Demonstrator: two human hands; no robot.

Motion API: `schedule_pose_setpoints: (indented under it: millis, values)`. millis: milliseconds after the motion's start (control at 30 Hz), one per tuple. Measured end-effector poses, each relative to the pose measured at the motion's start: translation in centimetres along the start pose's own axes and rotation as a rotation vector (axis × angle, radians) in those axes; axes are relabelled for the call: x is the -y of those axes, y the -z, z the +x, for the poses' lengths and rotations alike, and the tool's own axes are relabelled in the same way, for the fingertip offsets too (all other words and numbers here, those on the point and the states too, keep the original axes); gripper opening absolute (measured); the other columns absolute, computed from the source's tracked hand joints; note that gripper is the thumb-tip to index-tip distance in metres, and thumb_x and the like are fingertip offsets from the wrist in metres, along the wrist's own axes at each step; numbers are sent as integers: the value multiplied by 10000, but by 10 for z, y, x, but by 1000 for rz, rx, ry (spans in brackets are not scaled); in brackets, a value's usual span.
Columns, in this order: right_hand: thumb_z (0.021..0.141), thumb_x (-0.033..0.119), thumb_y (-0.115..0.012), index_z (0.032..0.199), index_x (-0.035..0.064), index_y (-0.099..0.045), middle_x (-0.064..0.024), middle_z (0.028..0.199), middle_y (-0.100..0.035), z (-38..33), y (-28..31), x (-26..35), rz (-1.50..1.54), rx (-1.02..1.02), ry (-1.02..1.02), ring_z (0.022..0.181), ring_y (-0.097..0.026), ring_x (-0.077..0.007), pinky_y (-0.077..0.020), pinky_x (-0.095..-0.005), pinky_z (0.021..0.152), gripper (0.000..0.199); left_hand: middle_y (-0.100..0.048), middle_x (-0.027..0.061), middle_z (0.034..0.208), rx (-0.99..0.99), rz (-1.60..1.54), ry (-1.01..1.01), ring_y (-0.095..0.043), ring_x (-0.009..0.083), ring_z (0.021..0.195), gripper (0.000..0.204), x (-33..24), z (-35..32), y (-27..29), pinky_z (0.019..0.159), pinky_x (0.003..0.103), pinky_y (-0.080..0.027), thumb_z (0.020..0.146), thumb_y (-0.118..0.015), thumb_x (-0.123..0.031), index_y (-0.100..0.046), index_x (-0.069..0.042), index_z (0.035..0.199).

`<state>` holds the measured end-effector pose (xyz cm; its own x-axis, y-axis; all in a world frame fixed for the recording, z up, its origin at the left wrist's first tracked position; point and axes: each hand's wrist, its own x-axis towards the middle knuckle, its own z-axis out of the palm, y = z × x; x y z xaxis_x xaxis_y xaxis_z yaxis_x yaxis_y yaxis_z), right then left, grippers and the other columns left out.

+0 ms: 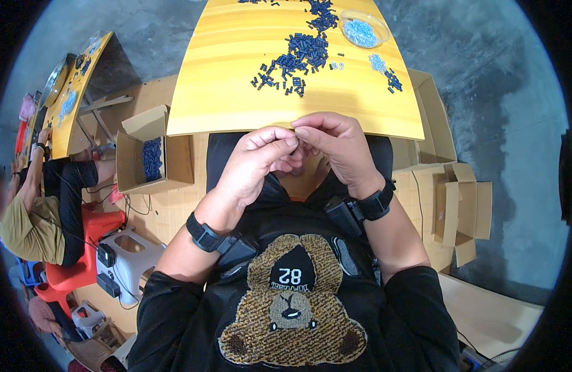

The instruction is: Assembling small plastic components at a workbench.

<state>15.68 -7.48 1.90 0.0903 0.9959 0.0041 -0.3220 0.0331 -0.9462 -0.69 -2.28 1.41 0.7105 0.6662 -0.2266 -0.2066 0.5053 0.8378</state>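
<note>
My left hand [265, 155] and my right hand [340, 149] meet just at the near edge of the yellow table [236, 115]. Thumbs and forefingers of both are pinched together, fingertips nearly touching. Whatever sits between them is too small or hidden to make out. Beyond them on the tabletop lies a loose pile of short black tube-like pieces [307, 51]. A round clear dish [385, 31] at the far right holds small light-blue pieces [360, 32]. Nearer, a little heap of pale-blue pieces [377, 62] lies beside a few black pieces [394, 81].
Left of the table, an open cardboard box [129, 172] holds many black pieces. Other open boxes [462, 214] stand on the floor to the right. At far left a person [35, 226] sits on a red stool [100, 226] at another yellow table [66, 127]. Near it is a grey plastic stool [128, 263].
</note>
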Motion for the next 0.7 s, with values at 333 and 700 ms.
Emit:
schedule_pose_setpoints:
  millis: [333, 700]
  values:
    - [797, 134, -670, 865, 15, -675, 0, 741, -611, -1, 10, -2, -221, -28, 75, 591, -517, -42, -391, -169, 493, 137, -635, 60, 766, -22, -1, 104, -614, 116, 652, 138, -4, -4, -4, 516, 185, -472, 878, -570, -160, -607, -44, 942]
    - [782, 116, -679, 847, 21, -688, -13, 745, -590, -2, 7, -5, -265, -42, 76, 616, -528, -64, -404, -185, 513, 115, -651, 120, 882, 6, -183, 142, -640, 157, 738, 168, 4, -4, 4, 633, 221, -535, 862, -572, -83, -606, -5, 1006]
